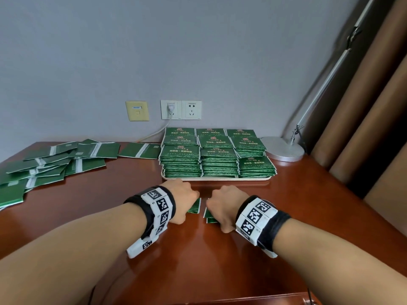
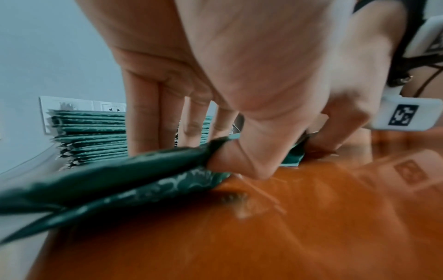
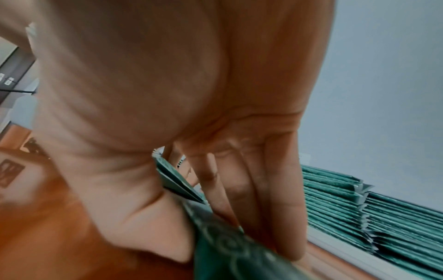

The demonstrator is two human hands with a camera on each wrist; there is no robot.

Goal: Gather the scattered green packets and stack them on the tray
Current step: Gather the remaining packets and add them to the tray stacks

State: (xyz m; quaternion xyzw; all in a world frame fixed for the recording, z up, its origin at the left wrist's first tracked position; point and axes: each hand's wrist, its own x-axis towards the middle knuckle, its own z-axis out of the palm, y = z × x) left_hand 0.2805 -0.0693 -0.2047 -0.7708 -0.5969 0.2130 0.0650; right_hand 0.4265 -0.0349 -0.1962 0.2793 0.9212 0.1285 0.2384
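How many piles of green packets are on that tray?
9 piles on the tray, three rows of three: back, middle, front. Anything behind them is hidden.

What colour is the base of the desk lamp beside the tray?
Silver-grey metal: the lamp base is a round disc right of the tray, best seen in the head view.

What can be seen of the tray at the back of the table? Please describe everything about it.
The tray is pale, cream-white, shallow and rectangular with rounded corners and a low rim; its material looks like plastic, though that is uncertain. It lies flat on the glossy brown table, near the wall, beside a round silver lamp base. Stacks of green packets in rows almost cover it, so only its front rim shows. Neither hand touches it.
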